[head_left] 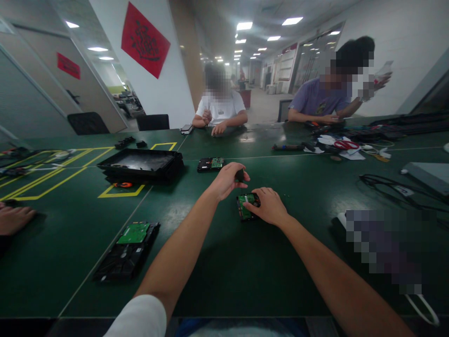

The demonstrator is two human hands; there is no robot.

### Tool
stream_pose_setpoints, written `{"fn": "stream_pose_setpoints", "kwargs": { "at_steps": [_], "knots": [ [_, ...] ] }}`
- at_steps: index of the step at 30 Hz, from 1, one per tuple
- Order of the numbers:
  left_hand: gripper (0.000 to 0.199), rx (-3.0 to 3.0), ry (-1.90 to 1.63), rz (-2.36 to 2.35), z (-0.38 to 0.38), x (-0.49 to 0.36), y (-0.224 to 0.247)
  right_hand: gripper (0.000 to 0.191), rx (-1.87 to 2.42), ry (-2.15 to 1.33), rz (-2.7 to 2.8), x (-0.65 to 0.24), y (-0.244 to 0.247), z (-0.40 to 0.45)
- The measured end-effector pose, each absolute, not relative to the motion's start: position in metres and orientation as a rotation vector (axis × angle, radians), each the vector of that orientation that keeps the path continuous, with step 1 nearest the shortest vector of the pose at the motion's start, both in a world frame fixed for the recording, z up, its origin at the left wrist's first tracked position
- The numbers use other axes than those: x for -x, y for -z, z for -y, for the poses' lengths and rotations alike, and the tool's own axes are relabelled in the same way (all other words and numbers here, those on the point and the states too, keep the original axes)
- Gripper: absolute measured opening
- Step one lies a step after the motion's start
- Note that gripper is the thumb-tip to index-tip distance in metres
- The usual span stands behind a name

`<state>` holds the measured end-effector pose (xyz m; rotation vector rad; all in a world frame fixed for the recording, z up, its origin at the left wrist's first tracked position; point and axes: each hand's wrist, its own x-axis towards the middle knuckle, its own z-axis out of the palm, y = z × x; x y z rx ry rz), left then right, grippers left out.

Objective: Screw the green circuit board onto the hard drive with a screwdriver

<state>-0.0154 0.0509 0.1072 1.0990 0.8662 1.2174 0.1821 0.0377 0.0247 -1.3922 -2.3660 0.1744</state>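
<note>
A hard drive (244,214) with a green circuit board facing up lies on the table in front of me. My right hand (271,206) grips its right side, thumb across the board and fingers at the far edge. Just above and to the left of that drive, my left hand (229,180) is raised with curled fingers. Something small and dark shows between its thumb and fingers; I cannot make out what it is. A second hard drive (210,164) rests beyond my left hand, and a larger-looking one (128,255) lies left of my left forearm.
Black trays (140,164) are stacked at left on the green table (217,271), near an orange-handled tool (122,185). Cables (393,187) and a blurred-out device (382,248) lie right. Two people sit opposite; another person's hand (16,217) rests at far left.
</note>
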Motion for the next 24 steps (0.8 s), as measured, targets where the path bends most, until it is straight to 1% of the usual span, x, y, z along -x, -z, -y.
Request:
{"fn": "stream_pose_setpoints", "kwargs": {
  "at_steps": [7, 11, 17, 24],
  "knots": [
    [0.018, -1.068, -1.244, -0.894, -0.056, 0.018, -0.106, 0.056, 1.389, -0.180, 2.363, -0.182, -0.025, -0.037],
    [0.022, -1.150, -1.270, -0.973, -0.055, 0.023, -0.108, 0.056, 1.395, -0.189, 2.367, -0.182, -0.025, -0.037],
    [0.027, -1.171, -1.220, -0.937, -0.050, 0.020, -0.111, 0.056, 1.396, -0.184, 2.375, -0.182, -0.025, -0.038],
    [0.020, -1.017, -1.239, -0.924, -0.051, 0.011, -0.108, 0.056, 1.380, -0.183, 2.368, -0.183, -0.025, -0.037]
  ]
}}
